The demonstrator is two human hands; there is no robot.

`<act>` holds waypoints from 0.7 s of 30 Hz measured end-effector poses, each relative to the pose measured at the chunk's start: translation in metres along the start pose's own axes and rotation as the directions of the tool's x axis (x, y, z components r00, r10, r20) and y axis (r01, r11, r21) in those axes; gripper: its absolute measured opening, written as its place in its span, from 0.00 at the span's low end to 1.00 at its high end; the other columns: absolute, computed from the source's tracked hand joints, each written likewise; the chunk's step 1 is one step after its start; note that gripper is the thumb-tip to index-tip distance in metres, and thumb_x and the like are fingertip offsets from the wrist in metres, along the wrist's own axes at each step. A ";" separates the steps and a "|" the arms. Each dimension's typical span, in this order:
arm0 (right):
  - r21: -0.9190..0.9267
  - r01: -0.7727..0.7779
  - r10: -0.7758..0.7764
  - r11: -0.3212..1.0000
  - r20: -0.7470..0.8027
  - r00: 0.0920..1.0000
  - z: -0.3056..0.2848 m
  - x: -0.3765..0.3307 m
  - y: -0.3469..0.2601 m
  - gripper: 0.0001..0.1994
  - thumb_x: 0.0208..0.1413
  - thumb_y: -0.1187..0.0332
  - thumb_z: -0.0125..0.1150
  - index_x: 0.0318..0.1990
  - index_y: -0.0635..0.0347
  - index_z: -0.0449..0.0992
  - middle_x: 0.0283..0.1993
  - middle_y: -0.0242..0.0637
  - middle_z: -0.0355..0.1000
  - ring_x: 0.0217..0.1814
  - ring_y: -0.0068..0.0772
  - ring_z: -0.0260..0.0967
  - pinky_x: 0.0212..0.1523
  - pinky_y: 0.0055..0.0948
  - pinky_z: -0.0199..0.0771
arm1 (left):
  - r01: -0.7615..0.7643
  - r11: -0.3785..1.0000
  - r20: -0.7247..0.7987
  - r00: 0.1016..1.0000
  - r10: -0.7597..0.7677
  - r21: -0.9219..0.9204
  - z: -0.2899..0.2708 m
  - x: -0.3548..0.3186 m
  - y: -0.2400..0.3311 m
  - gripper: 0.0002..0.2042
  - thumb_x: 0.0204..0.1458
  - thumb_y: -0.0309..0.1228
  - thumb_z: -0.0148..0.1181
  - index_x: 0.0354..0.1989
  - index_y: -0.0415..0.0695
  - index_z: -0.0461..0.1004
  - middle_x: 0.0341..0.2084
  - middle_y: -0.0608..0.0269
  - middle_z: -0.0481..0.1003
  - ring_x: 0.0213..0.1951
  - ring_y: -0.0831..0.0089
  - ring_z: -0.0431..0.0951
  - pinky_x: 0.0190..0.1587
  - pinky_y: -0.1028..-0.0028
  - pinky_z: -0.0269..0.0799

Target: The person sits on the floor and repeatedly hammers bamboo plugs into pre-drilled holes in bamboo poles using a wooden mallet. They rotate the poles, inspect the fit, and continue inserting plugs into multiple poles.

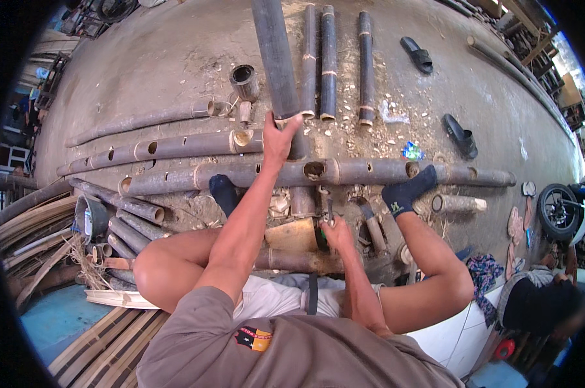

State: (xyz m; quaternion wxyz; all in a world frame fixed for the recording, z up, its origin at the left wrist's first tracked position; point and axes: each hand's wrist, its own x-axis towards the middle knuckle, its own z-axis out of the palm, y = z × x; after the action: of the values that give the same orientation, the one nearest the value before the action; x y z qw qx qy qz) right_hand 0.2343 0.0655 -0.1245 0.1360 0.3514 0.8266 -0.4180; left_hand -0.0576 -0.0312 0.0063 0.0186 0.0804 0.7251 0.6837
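Observation:
My left hand [278,137] grips a thick dark bamboo pole [274,55] that runs away from me across the concrete floor. This pole crosses over a long horizontal bamboo pole [363,171] with round holes cut in it. My right hand [335,234] is closed around a small tool with a green handle [323,231], close to a short bamboo stub [293,234] between my knees. Both my feet wear dark socks; the left foot [223,192] and right foot [405,191] rest against the holed pole.
Three thinner bamboo poles [329,61] lie side by side ahead. More holed poles [163,147] and cut pieces [127,223] lie at the left, with a short tube [244,81] upright. Two dark sandals [460,134] lie right. A motorbike wheel [559,210] and a seated person [544,304] are far right.

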 end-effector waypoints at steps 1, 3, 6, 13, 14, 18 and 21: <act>0.001 -0.011 0.011 1.000 0.017 1.000 0.003 0.002 0.000 0.25 0.57 0.48 0.65 0.48 0.64 0.79 0.38 0.60 0.80 0.47 0.61 0.80 0.47 0.52 0.76 | 0.008 1.000 0.003 1.000 -0.008 -0.015 0.001 0.009 0.015 0.34 0.48 0.45 0.77 0.58 0.36 0.70 0.48 0.53 0.80 0.48 0.66 0.80 0.54 0.66 0.74; -0.030 0.013 -0.012 0.999 0.010 1.000 0.004 -0.003 -0.005 0.26 0.57 0.47 0.65 0.47 0.64 0.80 0.38 0.59 0.80 0.47 0.61 0.80 0.48 0.52 0.76 | 0.011 0.996 0.051 0.999 -0.007 -0.083 0.003 0.011 0.037 0.34 0.48 0.43 0.78 0.58 0.38 0.70 0.48 0.55 0.79 0.48 0.68 0.79 0.54 0.67 0.74; -0.064 0.034 -0.033 0.997 0.007 0.999 0.000 -0.006 -0.012 0.26 0.57 0.46 0.66 0.46 0.65 0.80 0.39 0.60 0.80 0.49 0.62 0.79 0.49 0.53 0.76 | 0.003 0.982 0.157 0.987 0.027 -0.188 0.017 -0.003 0.052 0.33 0.47 0.39 0.79 0.59 0.40 0.70 0.48 0.59 0.79 0.48 0.70 0.79 0.55 0.68 0.74; -0.097 -0.002 0.012 0.995 0.102 0.995 -0.009 -0.017 -0.018 0.28 0.56 0.47 0.66 0.49 0.67 0.80 0.46 0.64 0.79 0.54 0.64 0.78 0.55 0.54 0.75 | 0.022 0.978 0.217 0.976 0.025 -0.209 0.021 -0.061 0.005 0.29 0.48 0.32 0.78 0.57 0.41 0.69 0.45 0.62 0.78 0.46 0.73 0.79 0.53 0.69 0.75; -0.103 -0.017 0.029 0.995 0.114 0.993 -0.008 -0.018 -0.015 0.28 0.55 0.47 0.66 0.49 0.67 0.80 0.47 0.65 0.79 0.55 0.65 0.77 0.55 0.54 0.74 | 0.055 0.980 0.245 0.969 -0.007 -0.189 0.020 -0.062 0.004 0.29 0.49 0.32 0.78 0.56 0.41 0.69 0.45 0.63 0.79 0.45 0.73 0.79 0.52 0.69 0.76; -0.075 -0.031 0.040 0.997 0.119 0.992 -0.010 -0.014 -0.013 0.29 0.55 0.46 0.65 0.49 0.68 0.80 0.47 0.68 0.78 0.56 0.65 0.77 0.56 0.54 0.74 | 0.080 0.981 0.305 0.952 -0.022 -0.176 0.008 -0.072 0.003 0.26 0.49 0.30 0.78 0.53 0.39 0.70 0.42 0.63 0.80 0.42 0.75 0.79 0.48 0.70 0.77; -0.092 -0.038 0.050 0.995 0.131 0.990 -0.011 -0.015 -0.016 0.30 0.56 0.46 0.65 0.48 0.69 0.79 0.47 0.68 0.78 0.56 0.65 0.77 0.56 0.54 0.74 | 0.038 0.989 0.298 0.955 0.008 -0.146 0.004 -0.083 0.004 0.25 0.49 0.30 0.78 0.52 0.38 0.71 0.42 0.63 0.80 0.41 0.75 0.80 0.46 0.70 0.77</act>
State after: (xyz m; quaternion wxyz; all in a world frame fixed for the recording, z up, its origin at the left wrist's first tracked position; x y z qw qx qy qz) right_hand 0.2352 0.0609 -0.1005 0.2156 0.3345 0.8255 -0.4002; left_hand 0.0247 -0.0387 0.0030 0.1387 0.1753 0.6611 0.7162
